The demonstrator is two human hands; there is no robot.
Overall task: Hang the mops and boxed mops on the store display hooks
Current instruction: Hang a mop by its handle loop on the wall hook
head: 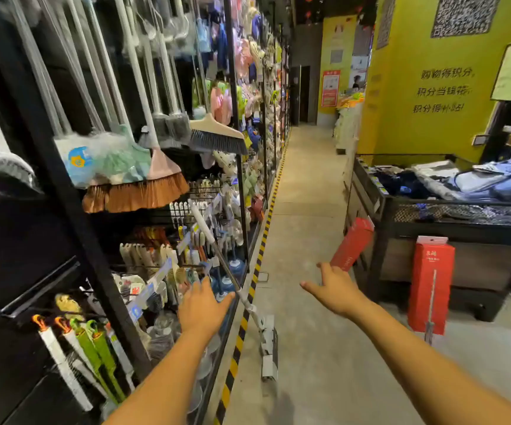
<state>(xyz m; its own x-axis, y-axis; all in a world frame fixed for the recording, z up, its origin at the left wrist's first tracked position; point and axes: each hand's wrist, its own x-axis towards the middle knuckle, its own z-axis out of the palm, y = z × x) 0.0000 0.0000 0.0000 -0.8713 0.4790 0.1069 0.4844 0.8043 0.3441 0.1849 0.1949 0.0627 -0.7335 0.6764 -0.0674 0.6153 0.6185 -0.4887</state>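
Observation:
A grey flat mop [268,348] stands on the floor, its white handle [205,228] leaning against the black display rack [73,210]. My left hand [202,305] is open beside the lower handle, fingers just short of it. My right hand [336,286] is open and stretched out toward a red boxed mop [352,243] that leans tilted against the black bin table [382,216]. A second red boxed mop [430,283] stands upright further right. Brooms and mops [143,167] hang from hooks on the upper rack.
The rack's lower shelves hold brushes, plungers and umbrellas [91,348]. A yellow-black striped strip [248,302] runs along the rack's base. The concrete aisle [303,185] runs ahead toward a yellow wall [431,96]. The bin table on the right is piled with blue bags [493,182].

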